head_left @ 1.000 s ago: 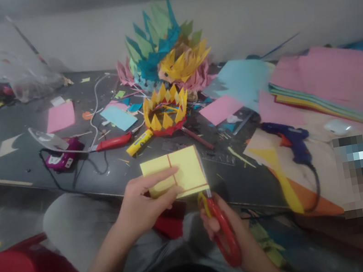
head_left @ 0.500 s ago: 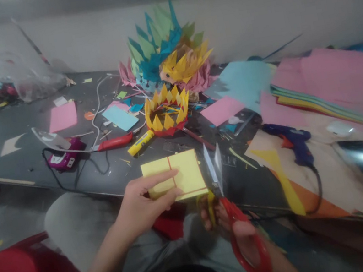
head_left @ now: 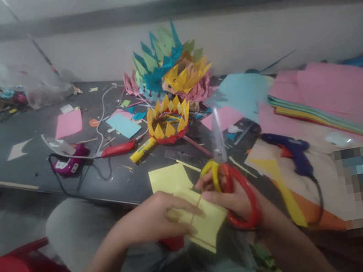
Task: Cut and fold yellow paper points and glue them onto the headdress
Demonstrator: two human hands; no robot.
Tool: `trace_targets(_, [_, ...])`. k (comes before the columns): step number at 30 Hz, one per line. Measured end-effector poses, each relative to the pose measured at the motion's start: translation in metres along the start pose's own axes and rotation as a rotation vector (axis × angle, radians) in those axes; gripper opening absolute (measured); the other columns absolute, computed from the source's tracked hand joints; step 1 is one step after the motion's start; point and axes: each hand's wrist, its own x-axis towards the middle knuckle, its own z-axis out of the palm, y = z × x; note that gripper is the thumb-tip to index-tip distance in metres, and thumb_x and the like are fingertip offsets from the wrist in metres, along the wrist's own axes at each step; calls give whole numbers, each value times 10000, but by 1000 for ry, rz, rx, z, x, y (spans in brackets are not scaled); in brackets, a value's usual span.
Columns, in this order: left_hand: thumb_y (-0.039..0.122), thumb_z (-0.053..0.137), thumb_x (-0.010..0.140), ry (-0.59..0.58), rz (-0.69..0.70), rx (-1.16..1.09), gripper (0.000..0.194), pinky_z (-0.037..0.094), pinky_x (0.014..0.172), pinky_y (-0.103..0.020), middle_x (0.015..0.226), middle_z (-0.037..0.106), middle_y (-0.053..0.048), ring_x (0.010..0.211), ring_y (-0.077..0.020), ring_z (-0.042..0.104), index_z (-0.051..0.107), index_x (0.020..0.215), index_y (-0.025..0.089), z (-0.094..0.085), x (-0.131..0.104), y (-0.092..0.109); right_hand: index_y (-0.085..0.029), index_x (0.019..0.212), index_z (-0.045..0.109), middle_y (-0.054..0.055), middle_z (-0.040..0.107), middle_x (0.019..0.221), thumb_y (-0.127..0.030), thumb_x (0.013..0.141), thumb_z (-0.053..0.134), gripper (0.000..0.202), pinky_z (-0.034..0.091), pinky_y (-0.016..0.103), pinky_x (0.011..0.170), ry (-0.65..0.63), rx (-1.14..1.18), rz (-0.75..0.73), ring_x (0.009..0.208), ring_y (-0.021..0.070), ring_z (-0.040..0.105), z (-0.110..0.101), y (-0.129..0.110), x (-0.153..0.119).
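My left hand [head_left: 158, 216] grips a pale yellow sheet of paper [head_left: 212, 226], with brown lines drawn on it, above my lap. Scissors [head_left: 252, 198] with red and yellow handles are in my right hand [head_left: 235, 194], their blades pointing up and closed together. The right thumb and fingers also touch the held paper's upper edge. Just beyond the left hand, another yellow piece of paper [head_left: 167, 177] lies at the table's front edge, beside a thin yellow strip [head_left: 188, 166]. A crown of folded yellow and red paper [head_left: 170, 126] sits farther back.
A yellow glue stick [head_left: 142, 150], a red-handled tool [head_left: 118, 148] and a purple device [head_left: 70, 161] lie to the left. Folded paper crowns [head_left: 163, 69] are piled by the wall. On the right are a blue glue gun [head_left: 293, 152] and stacked coloured sheets [head_left: 330, 88].
One yellow piece now lies on the table edge, while the lined sheet has come down towards my lap and tilted. My right hand has moved up to it, and the scissor blades have closed.
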Motion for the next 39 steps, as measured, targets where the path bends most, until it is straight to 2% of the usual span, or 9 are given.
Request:
trace_targets(3, [172,660,688,-17,5,0,337,483,748,-220,976,693,-1,858,-151,625,674,1021,229,-4,2,0,-168,774,535,4,578,740,-290,623,701,255,468,241,618,-56,8,52,647,115,549,4,-6,7])
trace_targets(5, [179,654,700,53,13,-33,297,471,742,-212,966,689,-5,849,-139,615,677,993,218,-7,2,-2,-176,755,496,-19,556,694,-270,590,712,288,459,229,578,30,30,73,590,99,523,6,-6,7])
trace_targets(8, [241,642,734,278,-28,-101,174,446,609,-188,840,676,-13,681,-99,579,674,891,174,-8,4,-8,-185,726,477,-29,542,642,-286,575,711,296,465,240,544,166,98,62,554,108,523,10,0,4])
trace_targets(13, [307,634,759,587,-33,-292,179,397,533,-170,685,580,25,580,-66,504,554,827,162,0,13,-16,-187,820,516,9,589,653,-345,615,685,309,503,306,569,6,247,127,597,171,586,19,8,-6])
trace_targets(19, [266,643,755,473,-11,-277,259,414,552,-180,703,566,49,600,-78,544,399,819,203,6,16,-12,-188,699,492,11,580,668,-343,584,698,282,504,270,592,231,92,-12,618,150,576,17,10,-4])
trace_targets(22, [306,638,763,470,1,-207,236,414,545,-185,728,581,32,597,-81,545,440,831,196,4,13,-9,-188,702,484,2,569,643,-325,586,694,276,506,265,598,316,33,-82,622,146,578,13,12,-2])
trace_targets(30, [301,599,798,513,100,-161,165,458,631,-206,863,669,-55,731,-119,587,670,826,156,12,8,-11,-202,690,461,7,553,629,-287,578,681,261,521,324,618,782,90,-186,618,166,585,17,21,-1])
trace_targets(34, [301,599,794,504,97,-147,194,474,646,-211,846,687,-55,712,-118,596,697,897,169,22,13,-9,-206,741,457,15,569,679,-292,587,687,290,529,326,642,787,152,-140,662,175,604,20,26,-1])
trace_targets(39, [338,614,777,561,68,-115,225,480,622,-220,880,692,-57,694,-126,591,703,908,178,18,14,-6,-206,768,468,-10,546,599,-475,652,651,346,412,236,351,578,240,-33,406,112,494,18,26,-15])
